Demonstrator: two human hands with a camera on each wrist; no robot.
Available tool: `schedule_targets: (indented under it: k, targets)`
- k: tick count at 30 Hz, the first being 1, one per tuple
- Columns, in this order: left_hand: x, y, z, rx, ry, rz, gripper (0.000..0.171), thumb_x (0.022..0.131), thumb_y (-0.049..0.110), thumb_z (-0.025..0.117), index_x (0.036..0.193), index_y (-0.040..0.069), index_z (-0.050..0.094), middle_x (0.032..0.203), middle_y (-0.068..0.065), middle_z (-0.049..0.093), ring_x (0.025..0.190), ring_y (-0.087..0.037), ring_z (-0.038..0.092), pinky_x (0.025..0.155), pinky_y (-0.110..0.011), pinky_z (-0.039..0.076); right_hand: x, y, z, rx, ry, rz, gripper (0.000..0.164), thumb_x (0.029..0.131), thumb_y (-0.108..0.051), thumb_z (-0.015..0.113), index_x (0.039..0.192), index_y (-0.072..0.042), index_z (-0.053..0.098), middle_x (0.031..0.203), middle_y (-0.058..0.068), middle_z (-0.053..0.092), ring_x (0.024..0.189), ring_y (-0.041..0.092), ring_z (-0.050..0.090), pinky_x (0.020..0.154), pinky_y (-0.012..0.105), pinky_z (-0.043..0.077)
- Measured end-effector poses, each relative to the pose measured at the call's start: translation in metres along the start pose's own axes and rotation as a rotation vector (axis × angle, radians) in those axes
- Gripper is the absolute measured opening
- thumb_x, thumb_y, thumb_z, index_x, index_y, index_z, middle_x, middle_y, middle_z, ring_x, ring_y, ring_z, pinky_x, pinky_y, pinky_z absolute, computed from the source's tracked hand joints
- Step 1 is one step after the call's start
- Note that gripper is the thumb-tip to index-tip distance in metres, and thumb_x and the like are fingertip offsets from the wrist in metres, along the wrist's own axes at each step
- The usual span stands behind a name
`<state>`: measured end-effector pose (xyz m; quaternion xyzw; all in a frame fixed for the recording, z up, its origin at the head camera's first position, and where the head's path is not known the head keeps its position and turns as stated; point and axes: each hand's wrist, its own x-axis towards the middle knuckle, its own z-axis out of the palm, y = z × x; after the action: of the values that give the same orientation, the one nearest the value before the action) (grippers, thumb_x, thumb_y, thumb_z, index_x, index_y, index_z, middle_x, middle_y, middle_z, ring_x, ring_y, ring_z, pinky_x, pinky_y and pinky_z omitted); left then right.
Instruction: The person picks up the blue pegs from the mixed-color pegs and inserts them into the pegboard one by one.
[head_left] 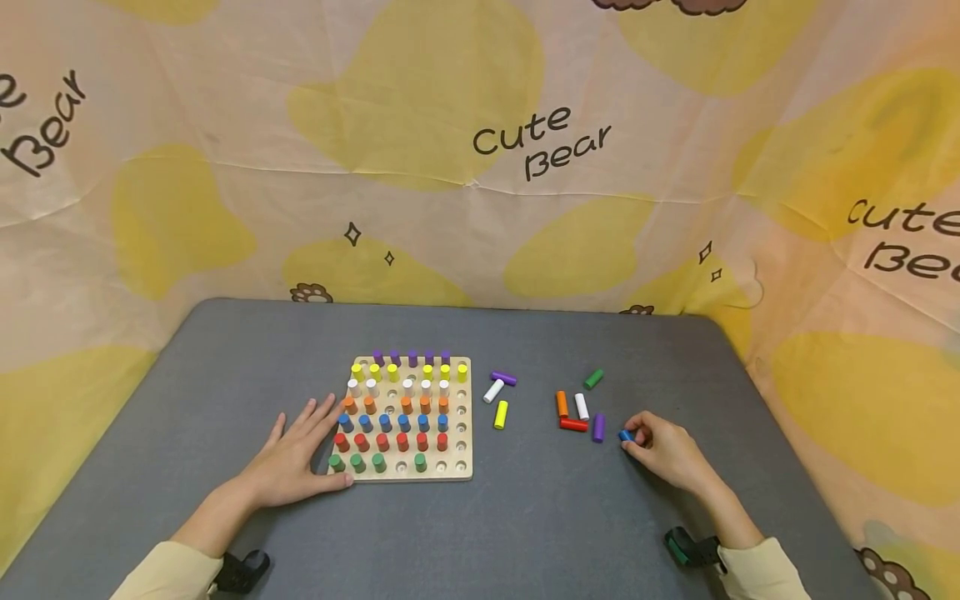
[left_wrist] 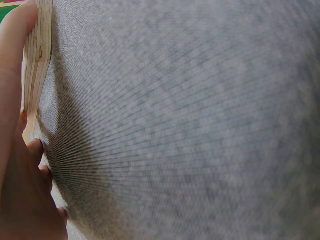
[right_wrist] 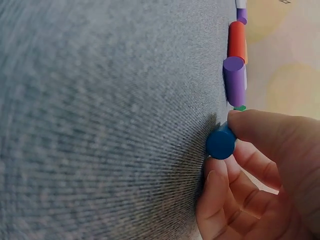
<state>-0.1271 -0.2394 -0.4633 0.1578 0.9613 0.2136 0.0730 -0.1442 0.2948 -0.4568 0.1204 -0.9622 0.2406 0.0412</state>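
A wooden pegboard [head_left: 467,417] lies left of the table's middle, with rows of purple, yellow, white, orange, blue, red and green pegs standing in it. Spread along its left side, my left hand [head_left: 292,462] touches the board, thumb at the near left corner; in the left wrist view the thumb [left_wrist: 11,45] lies against the wooden edge. On the right, my right hand [head_left: 670,450] pinches a blue peg [right_wrist: 220,143] between thumb and fingers, low at the table surface. A loose purple peg [head_left: 598,428] lies just left of that hand.
Between board and right hand lie loose pegs: purple [head_left: 504,378], white [head_left: 493,391], yellow [head_left: 501,415], orange [head_left: 562,404], another white [head_left: 582,407], red [head_left: 573,425] and green [head_left: 593,379]. Several holes in the board hold no peg. A printed cloth [head_left: 420,217] hangs behind the grey table [head_left: 517,533].
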Motion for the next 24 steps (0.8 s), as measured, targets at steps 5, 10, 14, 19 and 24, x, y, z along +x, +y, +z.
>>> schedule_targets:
  k: [5,10,14,19,24]
  targets:
    - [0.000,0.001,0.000,-0.001,0.001,-0.001,0.104,0.068,0.069,0.063,0.148,0.018,0.020,0.153,-0.014,0.017,0.139,-0.041,0.011,0.103,-0.067,0.002,0.001,0.000,0.000,0.003,0.012,-0.023,0.014,0.076,-0.009,0.071,0.085,-0.012,0.061,0.066,-0.010,0.050,0.058,-0.002,0.043,0.053,0.020,0.037]
    - [-0.001,0.001,0.000,0.003,0.005,0.001,0.104,0.068,0.069,0.063,0.148,0.019,0.020,0.153,-0.015,0.017,0.139,-0.041,0.012,0.103,-0.067,0.003,0.005,-0.003,0.000,0.014,0.026,-0.023,0.014,0.077,-0.010,0.070,0.087,-0.011,0.060,0.068,-0.009,0.050,0.057,-0.002,0.042,0.052,0.020,0.035]
    - [-0.001,0.001,-0.001,-0.002,0.006,-0.001,0.104,0.068,0.068,0.063,0.148,0.019,0.020,0.153,-0.015,0.017,0.139,-0.041,0.012,0.103,-0.067,0.002,0.010,-0.008,0.000,0.026,0.046,-0.020,0.016,0.077,-0.010,0.071,0.089,-0.010,0.060,0.069,-0.008,0.052,0.057,0.001,0.043,0.052,0.020,0.036]
    - [-0.001,0.002,-0.001,-0.006,0.004,-0.001,0.104,0.068,0.068,0.064,0.148,0.018,0.020,0.153,-0.015,0.017,0.139,-0.041,0.011,0.103,-0.067,0.002,0.016,-0.014,0.003,0.053,0.056,-0.008,0.019,0.078,-0.009,0.071,0.093,-0.009,0.060,0.073,-0.005,0.059,0.060,0.005,0.050,0.054,0.022,0.040]
    - [-0.002,0.003,-0.002,-0.007,0.001,-0.002,0.104,0.068,0.068,0.064,0.148,0.017,0.021,0.153,-0.015,0.017,0.139,-0.041,0.012,0.103,-0.067,0.002,0.022,-0.024,0.007,0.093,0.051,-0.009,0.021,0.078,-0.008,0.070,0.097,-0.008,0.060,0.078,-0.002,0.062,0.062,0.007,0.052,0.055,0.022,0.043]
